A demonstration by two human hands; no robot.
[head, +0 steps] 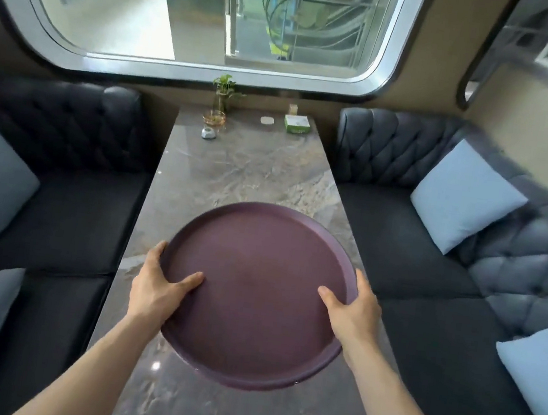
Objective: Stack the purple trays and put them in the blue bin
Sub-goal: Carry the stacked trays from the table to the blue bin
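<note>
Purple tray [255, 294], round and shallow-rimmed, sits in the grip of both hands above the near half of the marble table [245, 173]; only one tray can be counted with certainty, though a thin second edge at its near underside may belong to another beneath it, and that cannot be settled. The left hand [156, 286] clamps the tray's left rim, thumb laid flat on the inner surface and the other fingers curled under and out of sight. The right hand [353, 306] mirrors it on the right rim, thumb on top pointing toward the tray's middle, fingers wrapped below the edge. So the tray lies squarely between the two hands, its far rim beyond them and tipped slightly up. Two bare forearms run back from it toward the camera. At the far end of the table, well apart from the tray, stand five small things: a plant in a glass vase [223, 96], an amber glass dish [214, 118] just in front of it, a small white object [208, 133] nearer still, a white round disc [267, 120], and a green and white box [296, 124]. Dark tufted sofas flank the table, one on each side. Four pale blue cushions rest on them, two left of the table and two right of it. Beyond the table's far end a large rounded window [200, 12] fills the wall.
</note>
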